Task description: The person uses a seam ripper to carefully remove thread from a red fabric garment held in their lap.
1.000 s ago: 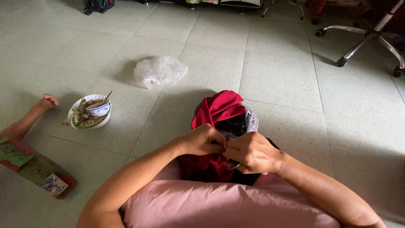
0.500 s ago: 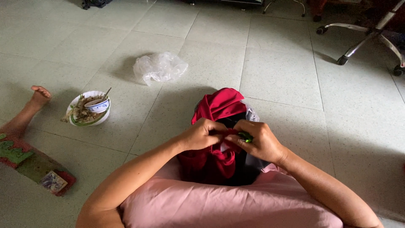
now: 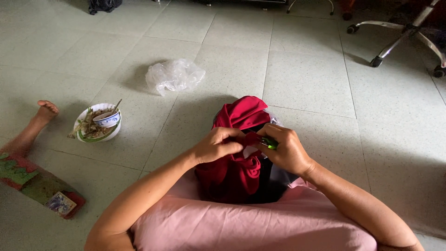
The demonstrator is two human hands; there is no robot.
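Note:
A bundle of red cloth lies over something dark on the tiled floor in front of me, low in the middle of the view. My left hand pinches a fold of the red cloth. My right hand meets it from the right and grips a small green object against the same fold. The two hands touch at the fingertips. What the green object is I cannot make out. My arms rest over pink cloth on my lap.
A plate with a small bowl, spoon and food scraps stands at the left. A crumpled clear plastic bag lies beyond the bundle. Another person's bare foot and patterned cloth are at far left. An office chair's wheeled base is top right.
My hands have drawn closer together on the red cloth. The green object now shows in my right hand. The view has shifted slightly toward me.

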